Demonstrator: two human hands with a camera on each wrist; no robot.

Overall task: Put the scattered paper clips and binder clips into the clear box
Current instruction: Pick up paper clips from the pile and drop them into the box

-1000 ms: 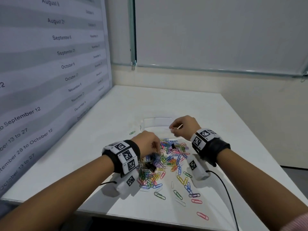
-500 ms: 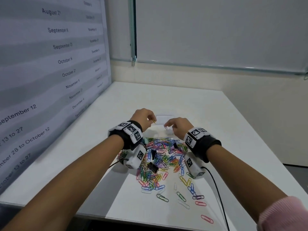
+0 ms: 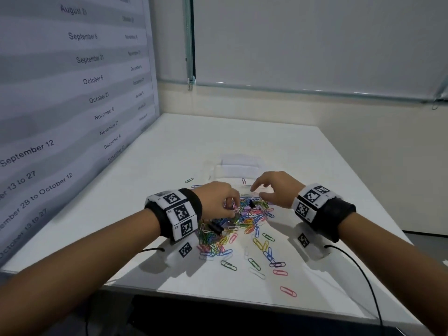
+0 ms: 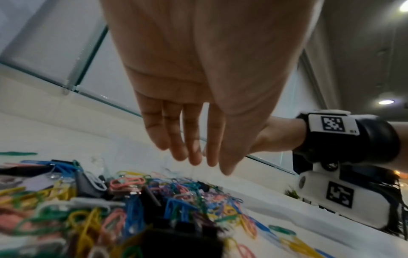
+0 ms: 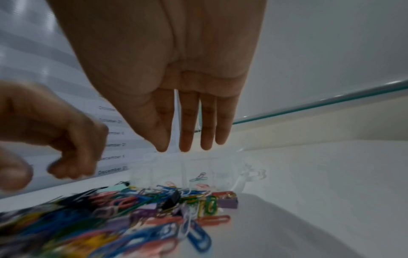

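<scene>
Filling the lower part of the head view, a white table (image 3: 174, 151) stands against a wall panel (image 3: 72, 81) printed with dates. On it, a clear box (image 3: 240, 167) sits just beyond a heap of coloured paper clips (image 3: 244, 219) — one pink clip (image 3: 244, 181) lies inside the box, and stray clips trail toward the near edge. Black binder clips (image 3: 215, 227) lie mixed into the heap. Left hand (image 3: 219, 198) hovers over the heap's far side, fingers curled in the head view but straight in the wrist view — whether it holds anything, I cannot tell. Right hand (image 3: 276, 187) hangs between heap and box, fingers (image 5: 186, 132) straight, holding nothing.
</scene>
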